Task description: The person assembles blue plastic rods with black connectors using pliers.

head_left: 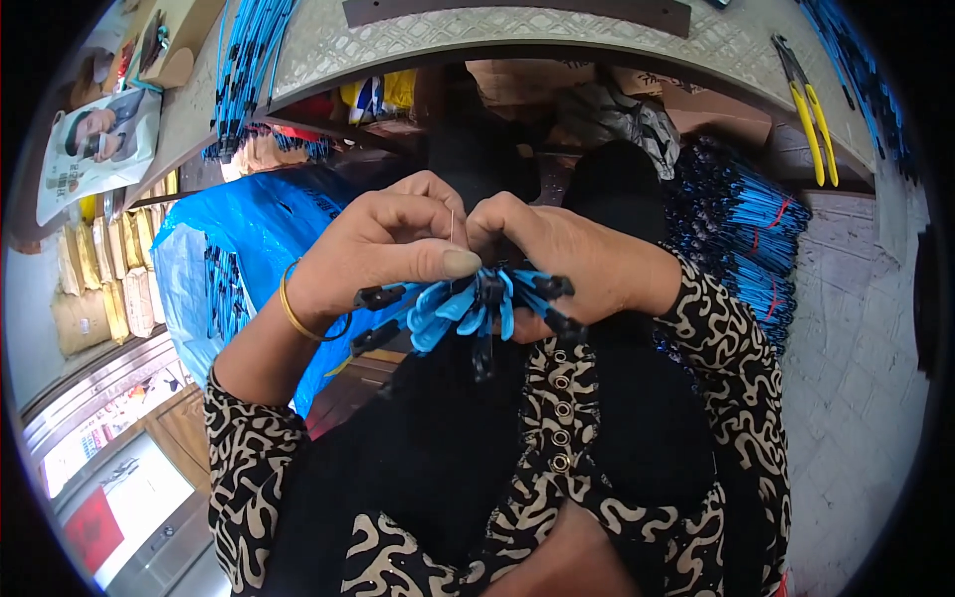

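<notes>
The workbench (557,22) spans the far side, its patterned top bearing stock and tools, apparently to leave the person's lap free. Below its left part stands a blue plastic bag (264,224), with more blue strips showing at its side, probably to keep them together. To the right, on the floor, lies a heap of blue bundles (764,214) bound with red ties, presumably so that each lot stays separate. A loose sheaf (251,55) lies on the bench at left.

Both hands meet above the lap, near the body, likely for close sight. The right hand (562,249) is closed around the side of the held bundle (443,303), seemingly to steady it; its blue and black ends fan toward the person. The left hand (393,234) has bent fingers, its thumb lying against the bundle's upper edge; whether it pinches anything, I cannot tell. Yellow-handled cutters (814,119) lie at the bench's right edge, conveniently near. A thin strand (452,231) rises between the hands, its ends hidden.
</notes>
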The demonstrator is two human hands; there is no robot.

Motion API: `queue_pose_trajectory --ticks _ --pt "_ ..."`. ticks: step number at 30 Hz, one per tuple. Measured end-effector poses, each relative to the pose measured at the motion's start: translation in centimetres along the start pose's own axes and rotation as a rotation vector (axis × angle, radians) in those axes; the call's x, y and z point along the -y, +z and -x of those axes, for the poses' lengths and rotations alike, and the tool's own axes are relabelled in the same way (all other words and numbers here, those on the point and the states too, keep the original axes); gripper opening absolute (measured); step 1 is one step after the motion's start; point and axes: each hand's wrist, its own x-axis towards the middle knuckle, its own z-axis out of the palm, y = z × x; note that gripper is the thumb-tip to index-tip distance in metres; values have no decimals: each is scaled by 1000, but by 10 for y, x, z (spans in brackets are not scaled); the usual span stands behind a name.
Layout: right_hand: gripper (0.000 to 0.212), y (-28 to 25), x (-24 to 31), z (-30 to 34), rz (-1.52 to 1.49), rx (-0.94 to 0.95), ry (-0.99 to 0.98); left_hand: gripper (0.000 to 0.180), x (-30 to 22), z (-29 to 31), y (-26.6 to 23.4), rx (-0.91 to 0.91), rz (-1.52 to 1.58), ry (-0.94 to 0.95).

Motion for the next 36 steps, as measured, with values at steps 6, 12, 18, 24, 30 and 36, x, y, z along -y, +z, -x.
queue_pose_trajectory --ticks 6,12,18,24,30,36 --pt "66 2 -4 -3 -33 -51 25 13 -5 -3 -8 148 178 -179" --pt "82 -9 -11 -7 -150 -31 94 12 -8 -8 -10 112 421 -364" --pt "89 -5 -27 9 -630 -319 154 12 5 -24 -18 -62 442 -244" --pt "66 13 -37 11 -515 -497 266 14 3 -37 -10 -126 483 -200" --pt "48 3 -43 4 -386 -317 127 14 2 -40 -8 -77 359 -198" --pt "40 15 -31 -4 -410 -483 189 11 0 -39 -8 -40 350 -122"
